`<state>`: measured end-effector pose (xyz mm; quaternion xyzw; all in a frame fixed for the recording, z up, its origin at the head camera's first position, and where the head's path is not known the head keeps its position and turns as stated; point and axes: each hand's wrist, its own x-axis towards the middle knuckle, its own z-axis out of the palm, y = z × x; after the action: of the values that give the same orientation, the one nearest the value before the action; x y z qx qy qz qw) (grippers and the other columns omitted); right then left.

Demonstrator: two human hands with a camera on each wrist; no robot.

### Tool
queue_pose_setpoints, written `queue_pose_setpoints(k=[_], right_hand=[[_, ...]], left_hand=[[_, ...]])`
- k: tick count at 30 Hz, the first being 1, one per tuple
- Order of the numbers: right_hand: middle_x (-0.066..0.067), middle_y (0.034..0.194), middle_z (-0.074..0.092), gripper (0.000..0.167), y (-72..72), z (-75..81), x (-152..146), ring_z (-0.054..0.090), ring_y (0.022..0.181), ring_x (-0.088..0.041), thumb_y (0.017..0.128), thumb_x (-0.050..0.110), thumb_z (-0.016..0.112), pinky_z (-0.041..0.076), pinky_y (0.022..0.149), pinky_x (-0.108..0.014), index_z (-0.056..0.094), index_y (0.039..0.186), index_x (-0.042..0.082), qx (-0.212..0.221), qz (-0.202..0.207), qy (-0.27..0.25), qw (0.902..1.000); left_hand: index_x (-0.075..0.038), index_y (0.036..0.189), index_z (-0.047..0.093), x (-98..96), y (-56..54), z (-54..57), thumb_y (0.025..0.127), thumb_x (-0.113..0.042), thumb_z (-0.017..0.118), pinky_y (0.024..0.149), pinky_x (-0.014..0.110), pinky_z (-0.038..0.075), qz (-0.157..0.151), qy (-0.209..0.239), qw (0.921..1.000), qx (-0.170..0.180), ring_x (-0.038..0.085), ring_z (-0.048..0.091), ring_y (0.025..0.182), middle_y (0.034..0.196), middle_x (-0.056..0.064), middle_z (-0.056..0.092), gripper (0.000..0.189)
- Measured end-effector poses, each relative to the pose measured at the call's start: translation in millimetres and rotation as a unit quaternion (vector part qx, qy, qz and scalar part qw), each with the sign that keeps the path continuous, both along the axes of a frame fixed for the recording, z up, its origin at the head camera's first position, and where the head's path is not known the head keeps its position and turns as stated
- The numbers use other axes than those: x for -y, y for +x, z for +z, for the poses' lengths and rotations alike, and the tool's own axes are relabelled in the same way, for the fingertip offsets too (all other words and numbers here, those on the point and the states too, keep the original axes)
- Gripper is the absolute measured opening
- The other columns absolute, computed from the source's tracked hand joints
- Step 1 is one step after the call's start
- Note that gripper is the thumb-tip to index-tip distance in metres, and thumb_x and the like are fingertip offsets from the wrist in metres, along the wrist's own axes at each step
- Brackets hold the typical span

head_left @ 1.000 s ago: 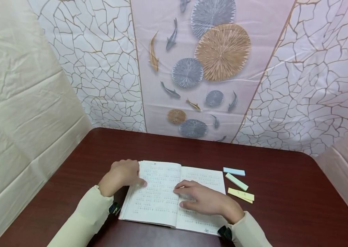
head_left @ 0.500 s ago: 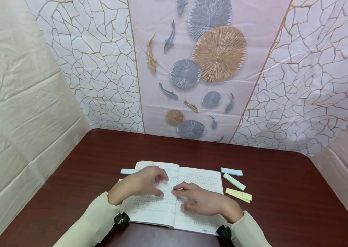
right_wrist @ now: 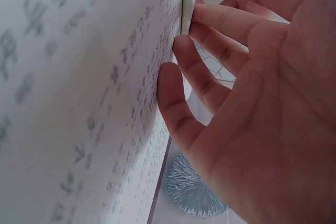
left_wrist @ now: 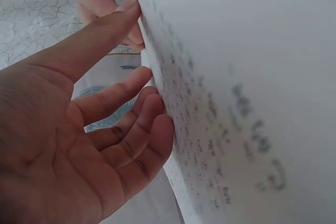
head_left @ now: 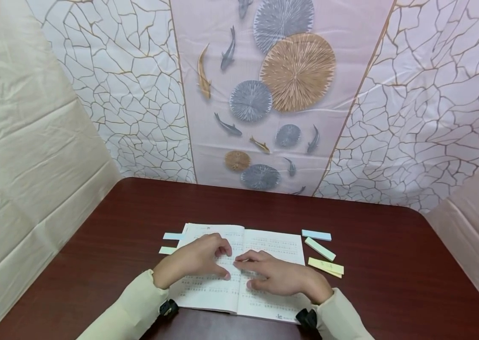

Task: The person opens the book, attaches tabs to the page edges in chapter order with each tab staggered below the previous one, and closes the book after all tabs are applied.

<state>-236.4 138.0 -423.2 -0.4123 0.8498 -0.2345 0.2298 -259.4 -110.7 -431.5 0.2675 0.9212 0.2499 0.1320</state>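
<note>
An open book (head_left: 211, 296) with printed text lies on the table. My left hand (head_left: 197, 257) is over its left page, fingers loosely bent toward the spine; in the left wrist view its fingertips (left_wrist: 163, 124) touch the paper. Across the spine, my right hand (head_left: 282, 277) rests on the right page, its fingertips (right_wrist: 170, 74) against the paper near the fold. Neither hand holds anything. From the book's left edge stick out a blue tab (head_left: 172, 236) and a pale green tab (head_left: 167, 250).
Right of the book lie a blue sticky-note strip (head_left: 316, 235), a green strip (head_left: 320, 249) and yellow strips (head_left: 325, 266). The dark red-brown table (head_left: 375, 274) meets a patterned cloth backdrop (head_left: 260, 141) behind and plain cloth on both sides.
My left hand has moved from the book's left edge rightward onto the left page, bringing the blue and green tabs into sight. My right hand has stayed almost still.
</note>
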Motion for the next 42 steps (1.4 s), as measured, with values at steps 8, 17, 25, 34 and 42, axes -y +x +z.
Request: queue_pose_setpoints(k=[8,17,25,34,42], right_hand=[[-0.003,0.151,0.057,0.042,-5.0,5.4,-3.0,0.055,0.138,-0.022,0.110,0.023,0.058,0.049,0.110,-0.041,0.058,0.150,0.008,0.010,-0.029,-0.045,0.9985],[-0.012,0.133,0.066,0.035,-20.5,12.8,-24.1,0.063,0.124,-0.031,0.103,0.015,0.069,0.053,0.102,-0.050,0.068,0.135,0.001,-0.098,-0.172,-0.038,0.9794],[-0.021,0.140,0.057,0.060,-35.3,6.3,-52.2,0.049,0.130,-0.040,0.096,0.025,0.081,0.048,0.103,-0.057,0.059,0.146,-0.001,-0.130,-0.279,0.034,0.9508],[-0.026,0.152,0.043,0.068,-34.8,-5.4,-68.2,0.041,0.128,-0.040,0.102,0.034,0.072,0.040,0.104,-0.060,0.047,0.157,0.001,-0.117,-0.250,0.092,0.9567],[-0.019,0.142,0.055,0.057,-26.2,-0.6,-49.1,0.044,0.128,-0.038,0.098,0.029,0.077,0.037,0.097,-0.054,0.061,0.146,0.003,-0.201,-0.258,0.168,0.9298]], left_hand=[[-0.013,0.105,0.072,-0.8,1.1,-2.6,0.073,-0.025,0.100,0.084,0.033,0.050,0.020,0.008,0.9997,0.008,0.013,0.054,0.089,0.095,-0.003,0.060,0.043],[-0.012,0.103,0.069,0.7,2.1,-2.3,0.073,-0.020,0.099,0.087,0.036,0.048,0.036,0.027,0.9985,0.032,0.015,0.052,0.092,0.096,-0.001,0.059,0.043],[-0.012,0.104,0.067,1.1,3.1,-3.6,0.074,-0.017,0.099,0.090,0.037,0.047,0.042,0.034,0.9976,0.043,0.016,0.052,0.094,0.099,-0.001,0.058,0.044],[-0.011,0.105,0.067,-0.1,3.0,-3.5,0.074,-0.018,0.099,0.089,0.037,0.046,0.036,0.042,0.9970,0.053,0.017,0.051,0.094,0.100,0.000,0.058,0.045],[-0.011,0.105,0.067,-1.7,2.4,-4.1,0.074,-0.018,0.099,0.089,0.036,0.046,0.032,0.040,0.9975,0.048,0.016,0.051,0.094,0.099,-0.001,0.057,0.045]])
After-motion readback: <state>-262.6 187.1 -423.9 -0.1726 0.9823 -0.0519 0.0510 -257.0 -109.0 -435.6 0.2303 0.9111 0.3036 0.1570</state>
